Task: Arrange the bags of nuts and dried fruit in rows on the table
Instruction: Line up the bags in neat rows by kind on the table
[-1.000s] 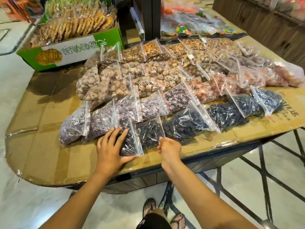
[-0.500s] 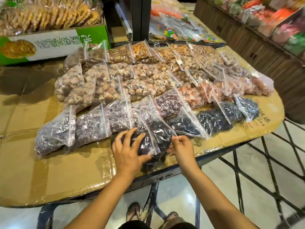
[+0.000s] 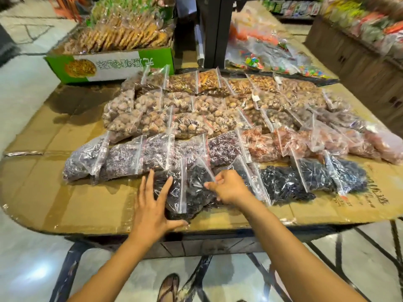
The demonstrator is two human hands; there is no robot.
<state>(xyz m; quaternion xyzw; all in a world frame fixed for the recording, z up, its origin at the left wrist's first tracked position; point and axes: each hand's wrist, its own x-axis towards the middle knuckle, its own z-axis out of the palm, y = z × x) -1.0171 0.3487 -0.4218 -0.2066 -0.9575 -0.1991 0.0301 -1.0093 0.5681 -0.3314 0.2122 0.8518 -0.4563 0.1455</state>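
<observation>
Head view
Table: cardboard-covered top; zip bags laid in overlapping rows across it.
Front row: bags of dark dried fruit, nearest the person's edge.
Second row: purple-grey fruit bags at left, reddish fruit bags at right.
Rear rows: pale brown nut bags, then golden nut bags by a green and white box.
Left hand: spread flat, fingers apart, pressed on the leftmost dark bag; gripping nothing.
Right hand: fingers curled, thumb and forefinger pinching the clear top of the adjacent dark bag.
Floor: sandalled foot under the table edge.
</observation>
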